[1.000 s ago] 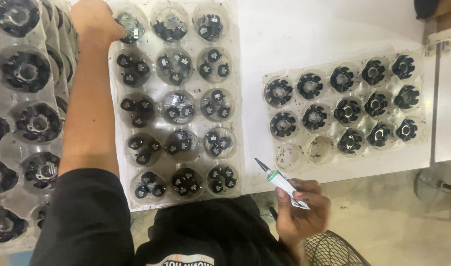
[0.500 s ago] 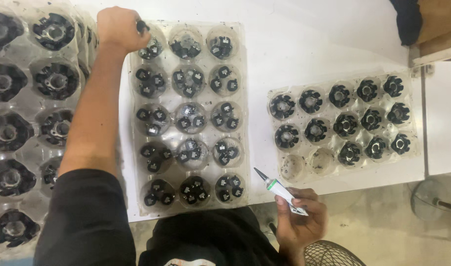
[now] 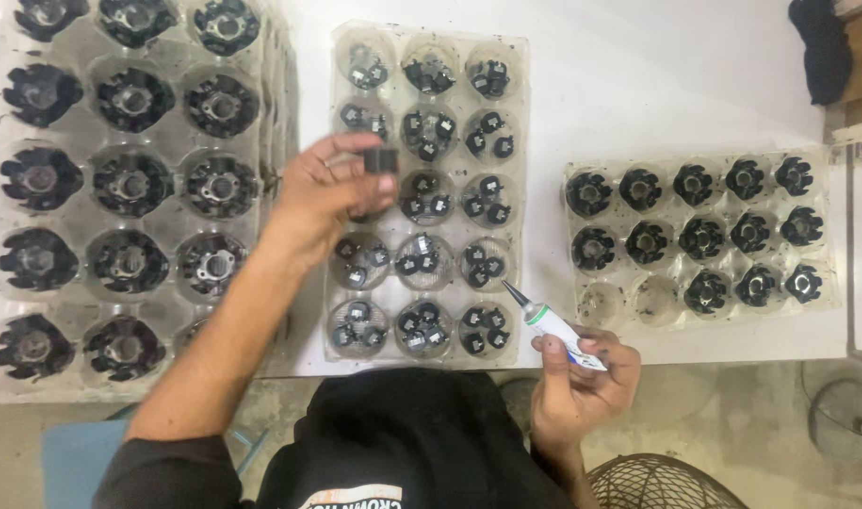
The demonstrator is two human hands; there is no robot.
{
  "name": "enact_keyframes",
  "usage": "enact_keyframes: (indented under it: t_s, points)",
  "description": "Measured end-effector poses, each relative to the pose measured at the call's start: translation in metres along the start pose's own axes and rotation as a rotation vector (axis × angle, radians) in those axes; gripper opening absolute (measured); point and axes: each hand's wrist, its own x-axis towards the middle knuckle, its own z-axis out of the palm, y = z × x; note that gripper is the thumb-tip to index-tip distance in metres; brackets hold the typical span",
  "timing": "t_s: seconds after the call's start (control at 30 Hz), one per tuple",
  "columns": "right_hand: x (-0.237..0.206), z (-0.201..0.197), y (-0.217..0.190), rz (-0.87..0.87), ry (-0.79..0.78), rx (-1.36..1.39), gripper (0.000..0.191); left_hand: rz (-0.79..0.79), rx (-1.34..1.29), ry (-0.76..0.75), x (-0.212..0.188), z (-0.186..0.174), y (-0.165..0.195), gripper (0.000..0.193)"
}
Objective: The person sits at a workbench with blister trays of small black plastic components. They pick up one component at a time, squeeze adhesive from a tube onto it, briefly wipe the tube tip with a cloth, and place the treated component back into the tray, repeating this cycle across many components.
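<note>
Head view: your left hand point(image 3: 327, 193) pinches a small black part point(image 3: 380, 161) in its fingers, above the middle tray point(image 3: 518, 188). Your right hand point(image 3: 582, 377) grips a white glue tube point(image 3: 553, 325), nozzle up-left. Keep the part steady, nozzle close. Part: dark, blocky, slightly blurred.

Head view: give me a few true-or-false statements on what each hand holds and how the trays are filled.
1. The left hand pinches a small black part. True.
2. The right hand is empty. False: it grips a glue tube, nozzle pointing up-left.
3. Every cell of the right tray is filled. False: two bottom-left cells lack a black piece.
4. The middle tray holds small black parts in clusters. True.
</note>
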Motion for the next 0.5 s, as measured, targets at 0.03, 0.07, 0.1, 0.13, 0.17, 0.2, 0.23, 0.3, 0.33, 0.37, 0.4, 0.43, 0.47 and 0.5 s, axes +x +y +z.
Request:
enact_keyframes:
  t_s: [0.03,0.07,0.1,0.13,0.17,0.2,0.23,0.3,0.33,0.37,0.4,0.43,0.47,0.5]
  points:
    - [-0.004,0.005,-0.002,0.006,-0.020,0.058,0.033,0.005,-0.016,-0.035,-0.020,0.006,-0.004,0.040]
    - [-0.007,0.010,-0.003,-0.011,-0.046,0.090,0.035,0.015,-0.034,-0.033,-0.039,0.013,-0.008,0.039]
    - [-0.011,0.014,-0.005,-0.023,-0.069,0.126,0.037,0.023,-0.048,-0.028,-0.057,0.021,-0.013,0.038]
    - [-0.019,0.018,-0.008,-0.026,-0.090,0.158,0.038,0.043,-0.008,-0.016,-0.074,0.025,-0.016,0.042]
    - [-0.028,0.020,-0.012,-0.018,-0.090,0.118,0.039,0.059,0.026,0.000,-0.092,0.031,-0.019,0.047]
    - [-0.034,0.022,-0.015,-0.021,-0.094,0.081,0.040,0.085,0.058,0.010,-0.105,0.035,-0.019,0.052]
    - [-0.040,0.024,-0.017,-0.028,-0.097,0.045,0.040,0.110,0.069,0.001,-0.115,0.038,-0.018,0.053]
    - [-0.052,0.029,-0.021,-0.116,-0.129,-0.082,0.043,0.156,0.082,-0.011,-0.137,0.041,-0.014,0.056]
    - [-0.057,0.031,-0.023,-0.164,-0.146,-0.143,0.045,0.174,0.124,-0.032,-0.148,0.041,-0.010,0.054]
    - [-0.064,0.032,-0.026,-0.177,-0.178,-0.159,0.044,0.190,0.166,-0.051,-0.160,0.040,-0.006,0.052]
    - [-0.070,0.033,-0.030,-0.193,-0.210,-0.174,0.042,0.208,0.207,-0.072,-0.169,0.039,-0.003,0.050]
    - [-0.074,0.035,-0.033,-0.208,-0.242,-0.191,0.042,0.215,0.188,-0.098,-0.177,0.038,0.000,0.050]
    - [-0.079,0.038,-0.034,-0.285,-0.238,-0.190,0.040,0.220,0.169,-0.124,-0.185,0.036,0.003,0.050]
    - [-0.082,0.042,-0.034,-0.362,-0.234,-0.189,0.038,0.224,0.150,-0.149,-0.192,0.034,0.005,0.050]
